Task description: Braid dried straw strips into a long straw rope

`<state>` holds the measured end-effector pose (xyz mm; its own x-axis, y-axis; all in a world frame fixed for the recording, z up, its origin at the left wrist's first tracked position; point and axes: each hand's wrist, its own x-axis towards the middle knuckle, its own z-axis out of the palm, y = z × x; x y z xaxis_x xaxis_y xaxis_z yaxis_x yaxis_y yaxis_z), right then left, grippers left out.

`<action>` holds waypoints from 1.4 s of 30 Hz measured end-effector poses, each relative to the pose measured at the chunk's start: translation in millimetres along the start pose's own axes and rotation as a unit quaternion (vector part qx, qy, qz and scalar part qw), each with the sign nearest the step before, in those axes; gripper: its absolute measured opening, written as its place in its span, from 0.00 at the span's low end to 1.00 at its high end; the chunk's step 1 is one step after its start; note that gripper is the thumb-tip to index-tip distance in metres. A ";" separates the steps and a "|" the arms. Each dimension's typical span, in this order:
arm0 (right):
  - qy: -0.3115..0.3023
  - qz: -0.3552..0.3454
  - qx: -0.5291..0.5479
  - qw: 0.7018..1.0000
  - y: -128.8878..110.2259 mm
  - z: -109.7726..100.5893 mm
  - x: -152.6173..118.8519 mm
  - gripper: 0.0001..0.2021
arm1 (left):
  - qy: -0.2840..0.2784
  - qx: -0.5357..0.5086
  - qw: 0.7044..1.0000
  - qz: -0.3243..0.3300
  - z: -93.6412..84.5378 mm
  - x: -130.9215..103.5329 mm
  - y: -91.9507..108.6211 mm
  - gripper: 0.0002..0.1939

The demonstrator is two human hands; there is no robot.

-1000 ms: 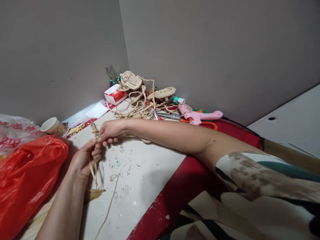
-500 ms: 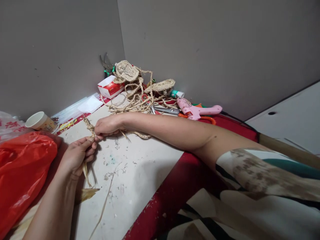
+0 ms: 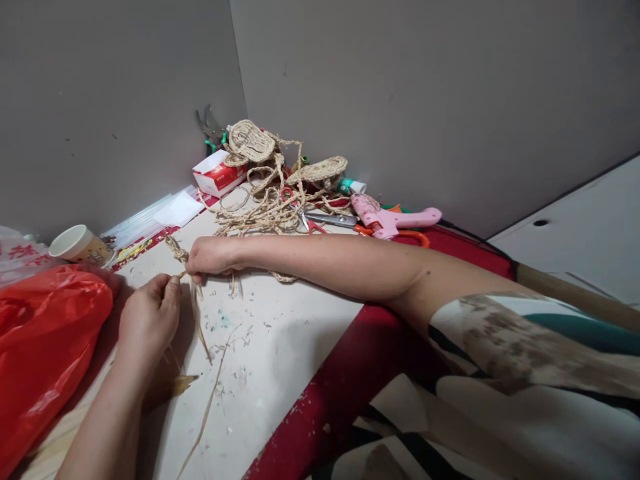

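A braid of dry straw-coloured fibre (image 3: 176,249) sticks out beyond my right hand (image 3: 213,257), whose fingers are closed on it near its working end. Lower and to the left, my left hand (image 3: 153,310) pinches a strand of the same fibre (image 3: 182,273) that runs taut to the right fingertips. Another loose strand (image 3: 201,327) hangs down from the right hand over the white board (image 3: 270,373). Fingertips of both hands are partly hidden.
Behind my right arm lie a heap of braided cord (image 3: 270,200), scissors (image 3: 333,219) and a pink glue gun (image 3: 395,219). A red-and-white box (image 3: 220,175) stands by the wall. At left are a paper cup (image 3: 80,245) and a red plastic bag (image 3: 45,340).
My left hand has moved away from the right, down and left, drawing a strand out between them. A loose strand now hangs below the right hand, which stays at the braid.
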<state>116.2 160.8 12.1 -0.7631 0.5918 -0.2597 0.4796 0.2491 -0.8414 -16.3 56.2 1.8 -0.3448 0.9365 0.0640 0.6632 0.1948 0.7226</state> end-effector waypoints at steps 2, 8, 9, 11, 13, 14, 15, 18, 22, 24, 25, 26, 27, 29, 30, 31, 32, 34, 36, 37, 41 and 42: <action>-0.014 0.005 0.051 0.999 2.0 1.1 2.1 0.08 | 0.029 0.084 0.995 0.034 4.6 -7.5 8.2 0.08; -0.053 0.010 0.185 0.981 8.3 2.5 6.9 0.12 | 0.027 0.228 0.969 0.088 25.1 -26.9 23.6 0.03; -0.054 0.010 0.191 0.980 8.8 1.9 6.8 0.12 | 0.019 0.228 0.969 0.093 24.9 -28.0 22.9 0.03; -0.063 0.014 0.200 0.978 9.1 -0.6 6.2 0.13 | 0.001 0.206 0.974 0.096 20.4 -27.4 19.3 0.05; -0.087 0.020 0.220 0.971 9.1 -4.3 5.6 0.11 | 0.029 0.142 0.986 0.082 13.2 -22.4 14.6 0.09; -0.102 0.022 0.233 0.967 9.2 -6.2 5.4 0.10 | 0.057 0.082 0.993 0.063 9.8 -18.4 12.3 0.09; -0.116 0.024 0.244 0.963 9.3 -8.0 5.5 0.09 | 0.082 -0.005 0.996 0.030 7.2 -13.7 10.5 0.08; -0.145 0.022 0.258 0.955 10.2 -11.1 6.2 0.11 | 0.037 -0.279 0.955 -0.097 6.0 1.0 8.8 0.06; -0.164 0.003 0.235 0.958 12.0 -11.6 7.5 0.12 | -0.112 -0.368 0.909 -0.161 12.1 10.0 11.9 0.04; -0.162 -0.002 0.204 0.965 12.2 -12.1 7.4 0.11 | -0.130 -0.369 0.905 -0.169 13.3 9.9 12.5 0.06; -0.158 -0.006 0.183 0.970 11.9 -12.7 6.9 0.11 | -0.129 -0.366 0.905 -0.171 13.4 9.5 12.1 0.06; -0.152 -0.009 0.162 0.975 11.4 -13.5 5.9 0.10 | -0.125 -0.362 0.908 -0.173 13.3 9.0 11.5 0.05; -0.144 -0.013 0.139 0.980 10.7 -14.4 4.5 0.09 | -0.119 -0.355 0.911 -0.173 13.3 8.7 10.7 0.05; -0.121 -0.025 0.080 0.989 8.9 -16.4 1.0 0.07 | -0.103 -0.341 0.919 -0.169 14.1 8.2 8.8 0.04; -0.107 -0.034 0.046 0.993 8.1 -17.2 -0.7 0.06 | -0.095 -0.334 0.923 -0.165 15.0 8.0 7.8 0.04; -0.094 -0.047 0.011 0.994 7.4 -17.8 -2.2 0.06 | -0.087 -0.327 0.927 -0.161 16.0 7.9 6.9 0.05; -0.083 -0.062 -0.026 0.994 6.9 -18.2 -3.1 0.05 | -0.081 -0.320 0.931 -0.156 17.2 7.8 6.0 0.05; -0.070 -0.087 -0.078 0.991 6.8 -18.0 -3.2 0.06 | -0.073 -0.310 0.937 -0.146 19.0 7.8 4.3 0.06; -0.064 -0.097 -0.104 0.988 7.3 -16.8 -1.9 0.06 | -0.071 -0.303 0.940 -0.141 19.7 8.0 2.9 0.07; -0.061 -0.096 -0.111 0.987 7.4 -16.0 -1.3 0.06 | -0.071 -0.301 0.941 -0.140 19.6 8.3 2.5 0.08; -0.054 -0.082 -0.121 0.988 5.2 -15.1 -5.0 0.05 | -0.065 -0.297 0.942 -0.144 18.3 9.2 2.5 0.08; -0.053 -0.081 -0.121 0.988 4.1 -15.7 -7.0 0.06 | -0.062 -0.297 0.942 -0.146 18.3 9.3 2.9 0.08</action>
<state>130.3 169.7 17.9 -0.8730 0.4490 -0.1907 0.4278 0.5169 -0.7415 -5.4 70.8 -8.1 -0.3508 0.9023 -0.2504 0.0521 0.2858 0.9569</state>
